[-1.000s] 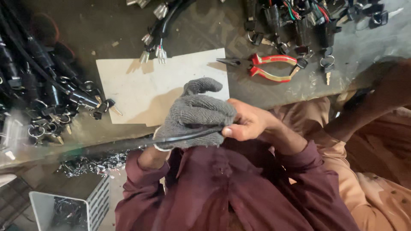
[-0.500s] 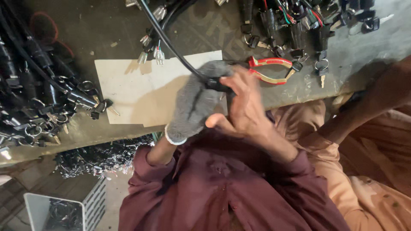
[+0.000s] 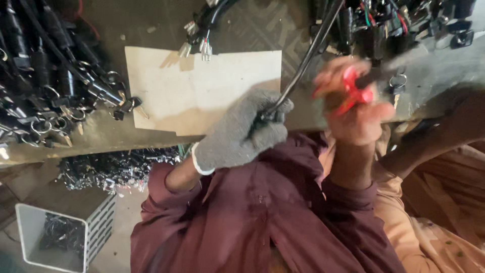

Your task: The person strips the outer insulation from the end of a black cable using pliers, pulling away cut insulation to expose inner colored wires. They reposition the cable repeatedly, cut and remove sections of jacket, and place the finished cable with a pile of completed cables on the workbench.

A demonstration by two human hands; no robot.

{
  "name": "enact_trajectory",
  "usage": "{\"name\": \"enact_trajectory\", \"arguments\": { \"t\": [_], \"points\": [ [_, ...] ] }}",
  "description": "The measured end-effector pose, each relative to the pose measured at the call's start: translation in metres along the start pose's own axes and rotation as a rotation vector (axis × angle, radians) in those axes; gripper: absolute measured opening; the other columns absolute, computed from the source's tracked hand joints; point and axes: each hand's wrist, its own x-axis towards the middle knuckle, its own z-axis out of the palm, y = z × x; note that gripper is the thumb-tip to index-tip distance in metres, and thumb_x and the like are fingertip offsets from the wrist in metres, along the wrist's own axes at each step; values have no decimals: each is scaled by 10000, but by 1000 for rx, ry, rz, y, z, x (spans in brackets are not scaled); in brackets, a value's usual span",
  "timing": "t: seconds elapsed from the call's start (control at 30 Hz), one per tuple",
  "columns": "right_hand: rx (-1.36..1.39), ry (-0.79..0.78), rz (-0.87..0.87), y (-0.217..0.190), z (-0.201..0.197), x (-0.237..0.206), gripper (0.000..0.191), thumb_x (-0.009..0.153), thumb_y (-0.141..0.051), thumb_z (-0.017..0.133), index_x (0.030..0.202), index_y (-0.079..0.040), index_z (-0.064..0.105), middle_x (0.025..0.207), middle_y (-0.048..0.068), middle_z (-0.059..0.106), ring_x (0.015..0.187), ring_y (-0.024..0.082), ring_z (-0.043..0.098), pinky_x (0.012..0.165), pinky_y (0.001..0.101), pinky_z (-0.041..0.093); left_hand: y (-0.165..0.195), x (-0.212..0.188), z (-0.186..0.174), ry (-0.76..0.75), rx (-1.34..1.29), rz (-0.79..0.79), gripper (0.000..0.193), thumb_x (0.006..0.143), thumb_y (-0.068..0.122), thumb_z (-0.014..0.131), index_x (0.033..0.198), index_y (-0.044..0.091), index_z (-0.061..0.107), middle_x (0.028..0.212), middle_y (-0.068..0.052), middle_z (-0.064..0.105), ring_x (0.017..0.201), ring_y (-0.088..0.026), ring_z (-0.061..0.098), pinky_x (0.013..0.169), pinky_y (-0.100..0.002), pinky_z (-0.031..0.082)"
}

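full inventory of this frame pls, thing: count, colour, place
cable: one, black, from top edge down into left hand
pliers: one, red handles, blurred, in right hand
board: one, pale, on bench centre
terminal wires: one bundle, black with metal ends, above board
harnesses: pile, black, bench left
connectors: pile, mostly black, bench top right
bin: one, white, floor lower left
left hand: grey glove, closed on cable
right hand: bare, closed on pliers
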Motion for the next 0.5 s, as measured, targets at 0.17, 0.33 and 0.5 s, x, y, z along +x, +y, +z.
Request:
{"name": "enact_trajectory", "arguments": {
  "t": [0.17, 0.33, 0.5],
  "points": [
    [-117, -72, -186, -28, 16, 14, 272, 822, -26, 736, 1069, -36, 623, 1118, 123, 716, 1157, 318, 679, 985, 378, 537, 14, -7, 5, 59, 282, 212, 661, 982, 141, 754, 1482, 3, 345, 1232, -139, 578, 1038, -200, 614, 943, -331, 525],
    [-485, -55, -448, -62, 20, 34, 283, 881, -53, 742, 1117, -23, 587, 1255, 92, 721, 1329, 298, 657, 1047, 392, 559, 18, -18, 10, -6, 130, 85, 826, 1044, 155, 742, 1602, -45, 166, 1135, -68, 619, 961, -133, 640, 977, -295, 551],
    [-432, -68, -414, -78, 18, 40, 303, 913, -134, 812, 1079, -63, 569, 1271, 90, 714, 1346, 295, 657, 999, 383, 571, 13, -22, 7, 1, -25, 40, 850, 1076, 152, 713, 1660, -40, 125, 1275, -109, 617, 972, -120, 630, 928, -272, 550]
  ]
}}
